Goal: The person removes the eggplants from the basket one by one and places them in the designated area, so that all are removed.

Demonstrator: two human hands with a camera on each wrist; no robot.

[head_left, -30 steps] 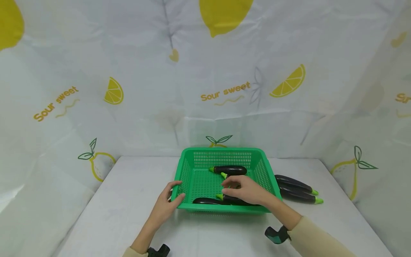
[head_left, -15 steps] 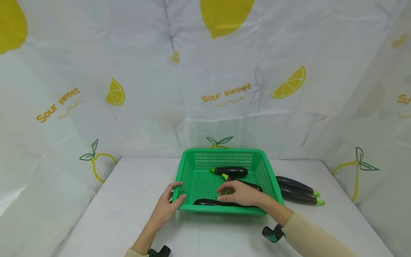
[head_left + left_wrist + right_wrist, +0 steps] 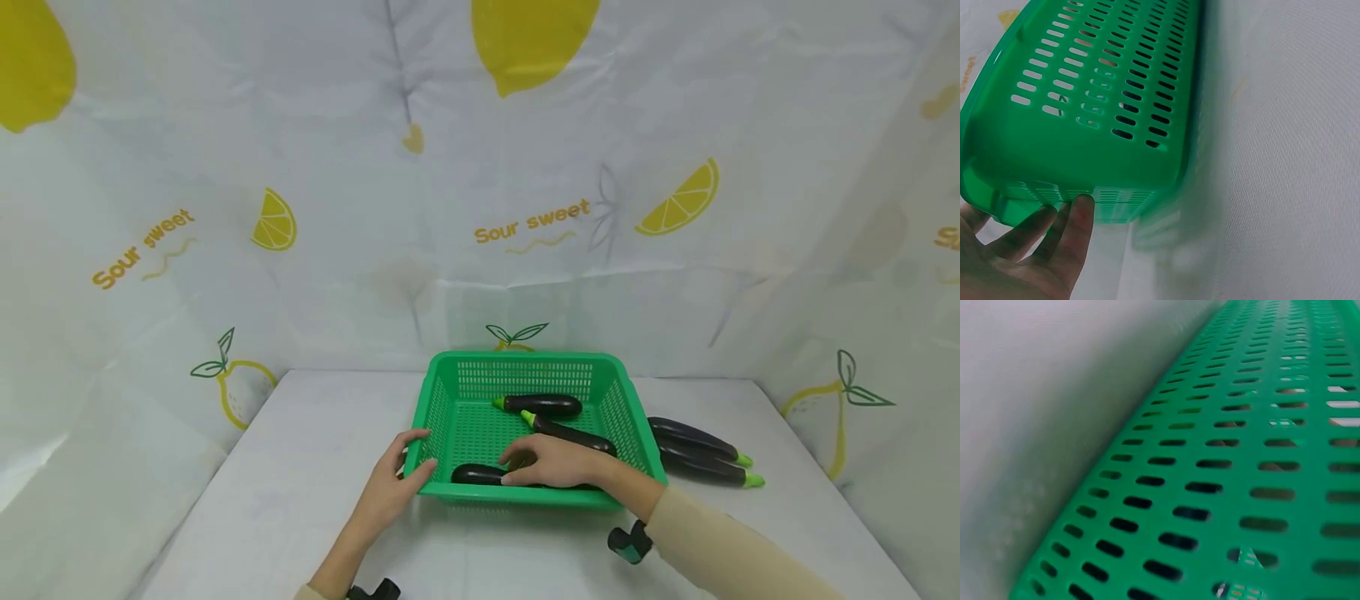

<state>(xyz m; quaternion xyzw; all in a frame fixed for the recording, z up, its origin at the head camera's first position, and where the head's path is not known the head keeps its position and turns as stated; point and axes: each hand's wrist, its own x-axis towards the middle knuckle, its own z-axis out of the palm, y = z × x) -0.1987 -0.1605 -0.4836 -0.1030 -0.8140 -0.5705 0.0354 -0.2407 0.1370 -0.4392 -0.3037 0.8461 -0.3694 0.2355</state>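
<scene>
A green plastic basket stands on the white table, its slotted walls close up in both wrist views. My left hand holds its left rim near the front corner, thumb at the rim, fingers against the outer wall. Inside the basket, my right hand reaches down with curled fingers around an eggplant along the front wall. Left of those fingers shows the dark end of a front eggplant; the hand and front rim hide the rest. Behind lie a slanted eggplant and another eggplant near the back wall.
Two eggplants, an upper one and a lower one, lie side by side on the table right of the basket, stems pointing right. A lemon-printed sheet hangs behind and along the sides.
My right hand has moved left and down toward the front wall, uncovering the slanted eggplant and covering a green stem at the front. My left hand keeps its place on the rim.
</scene>
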